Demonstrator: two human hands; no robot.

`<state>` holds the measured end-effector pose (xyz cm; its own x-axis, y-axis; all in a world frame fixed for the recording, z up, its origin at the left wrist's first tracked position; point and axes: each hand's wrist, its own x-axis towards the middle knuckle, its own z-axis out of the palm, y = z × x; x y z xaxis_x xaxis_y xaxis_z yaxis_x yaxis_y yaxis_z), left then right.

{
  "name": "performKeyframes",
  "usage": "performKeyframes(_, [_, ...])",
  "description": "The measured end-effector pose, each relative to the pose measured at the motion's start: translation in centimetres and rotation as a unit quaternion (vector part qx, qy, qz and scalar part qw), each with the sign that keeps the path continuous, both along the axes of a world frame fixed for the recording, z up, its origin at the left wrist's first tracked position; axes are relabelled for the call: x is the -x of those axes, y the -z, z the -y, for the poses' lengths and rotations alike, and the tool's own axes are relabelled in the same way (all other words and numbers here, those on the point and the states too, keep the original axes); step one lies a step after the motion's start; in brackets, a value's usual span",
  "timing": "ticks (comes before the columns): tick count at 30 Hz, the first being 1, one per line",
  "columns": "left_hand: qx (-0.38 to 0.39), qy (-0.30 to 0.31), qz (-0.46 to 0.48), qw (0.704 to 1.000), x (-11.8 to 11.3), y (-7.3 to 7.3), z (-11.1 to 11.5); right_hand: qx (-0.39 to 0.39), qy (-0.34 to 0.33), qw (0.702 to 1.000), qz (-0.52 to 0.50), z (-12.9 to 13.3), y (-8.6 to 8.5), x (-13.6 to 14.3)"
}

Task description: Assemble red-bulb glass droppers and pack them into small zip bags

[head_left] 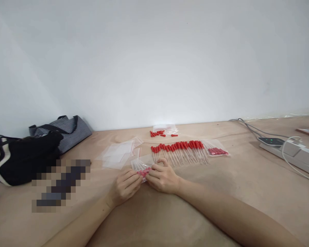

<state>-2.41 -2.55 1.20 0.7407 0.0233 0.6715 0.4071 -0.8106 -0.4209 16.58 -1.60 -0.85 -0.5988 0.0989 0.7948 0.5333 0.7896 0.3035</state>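
Note:
Between my two hands lies a clear zip bag with several red-topped glass droppers in it, their red bulbs toward me. My left hand pinches the bag's near left side. On its right side my right hand has its fingers closed on the plastic, the index finger bent upward. Just beyond my right hand, a row of loose droppers lies with red bulbs pointing away. A filled bag of droppers rests at the row's right end. Flat zip bags overlap to the left.
Loose red rubber bulbs lie near the wall beside another clear bag. A striped bag and a black bag stand at left, near a blurred-out object. At right are a power strip, cables and a small dark device.

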Motion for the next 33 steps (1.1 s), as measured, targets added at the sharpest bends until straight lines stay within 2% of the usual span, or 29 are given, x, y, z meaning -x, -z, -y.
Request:
performKeyframes(6, [0.026, -0.009, 0.012, 1.000, -0.5, -0.3, 0.1, -0.011, 0.000, 1.000, 0.011, -0.1, 0.0, 0.4])
performKeyframes(15, [0.016, -0.022, 0.017, 0.999, 0.0, -0.1, 0.3, -0.001, 0.000, 1.000, -0.009, -0.3, 0.0, -1.0])
performKeyframes(22, [0.033, -0.015, 0.027, 0.999, -0.7, 0.0, 0.3, -0.007, -0.033, 0.999, -0.004, -0.3, 0.1, -0.7])
performKeyframes(26, [0.010, -0.007, 0.031, 0.999, -0.9, 0.2, 0.5, -0.009, -0.011, 1.000, 0.007, -0.1, 0.0, -0.8])
performKeyframes(33, [-0.001, -0.024, 0.018, 1.000, -0.3, -0.6, 0.8, -0.026, 0.027, 0.999, 0.001, 0.1, -0.1, -2.0])
